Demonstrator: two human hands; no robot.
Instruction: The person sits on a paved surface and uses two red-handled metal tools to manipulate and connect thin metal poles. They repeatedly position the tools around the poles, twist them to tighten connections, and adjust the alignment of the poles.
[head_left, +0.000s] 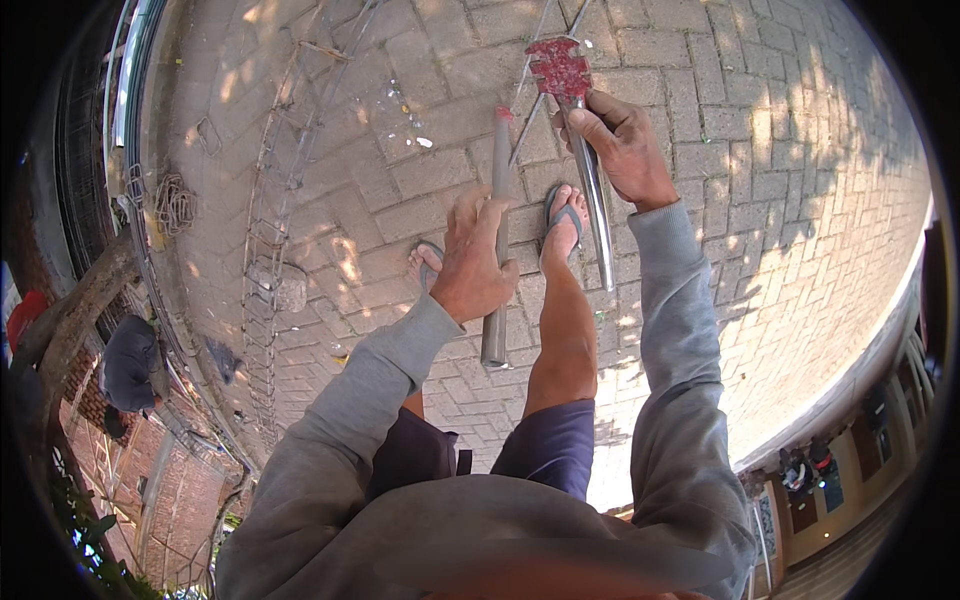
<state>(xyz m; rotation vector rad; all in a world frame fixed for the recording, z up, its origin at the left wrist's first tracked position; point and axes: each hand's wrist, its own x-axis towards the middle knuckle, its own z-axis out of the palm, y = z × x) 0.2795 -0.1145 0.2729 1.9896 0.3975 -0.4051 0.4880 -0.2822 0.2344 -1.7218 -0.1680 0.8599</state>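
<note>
My right hand is raised ahead and to the right, thumb and fingers closed round the upper shaft of a shiny metal bar with a flat red notched head. It looks like a rebar bending tool. The bar slants down toward me. My left hand is nearer the middle, slightly smeared by motion. Its thumb crosses a grey metal pipe with a red tip at the far end, and the hand grips it. The pipe's far part is blurred. Thin rods run behind the red head.
Below lies brick paving, where my feet stand in flip-flops. A ladder-like frame of thin steel bars stretches along the left, near a coil of wire. Farther left, a person in dark clothing bends beside a tree trunk.
</note>
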